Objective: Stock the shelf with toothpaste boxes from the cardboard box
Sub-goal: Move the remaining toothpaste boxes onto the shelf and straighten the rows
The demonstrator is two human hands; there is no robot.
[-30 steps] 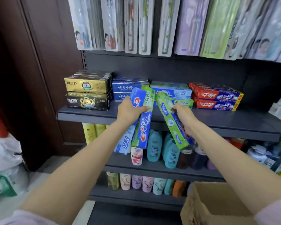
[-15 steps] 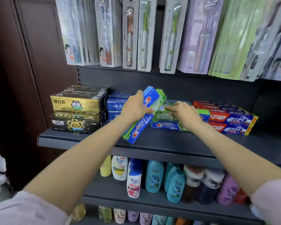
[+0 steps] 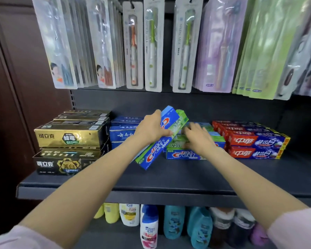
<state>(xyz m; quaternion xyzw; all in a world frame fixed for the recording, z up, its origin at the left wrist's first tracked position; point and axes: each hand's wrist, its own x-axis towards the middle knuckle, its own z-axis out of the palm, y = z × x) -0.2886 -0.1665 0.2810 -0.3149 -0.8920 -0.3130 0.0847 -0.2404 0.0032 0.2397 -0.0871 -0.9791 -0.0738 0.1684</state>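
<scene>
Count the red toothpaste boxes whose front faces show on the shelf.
2 front faces show: the upper red box and the lower red box beneath it, at the right end of the shelf. More rows sit behind them, partly hidden.

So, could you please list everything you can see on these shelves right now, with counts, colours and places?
Held Crest boxes: at least two, blue and green, tilted over the shelf in the left hand.
Crest stack: count unclear, blue and green, shelf centre, under the right hand.
Gold and black boxes: two stacked rows, far left of the shelf.
Dark blue boxes: stacked, count unclear, left of centre.
Red and blue boxes: stacked rows, right.
Shelf: one, dark grey.
Toothbrush packs: many, clear, purple, green, hanging above.
Bottles: many, yellow, white, teal, dark, purple, lower shelf.
Left hand: grips the held boxes.
Right hand: rests on the Crest stack.
</scene>
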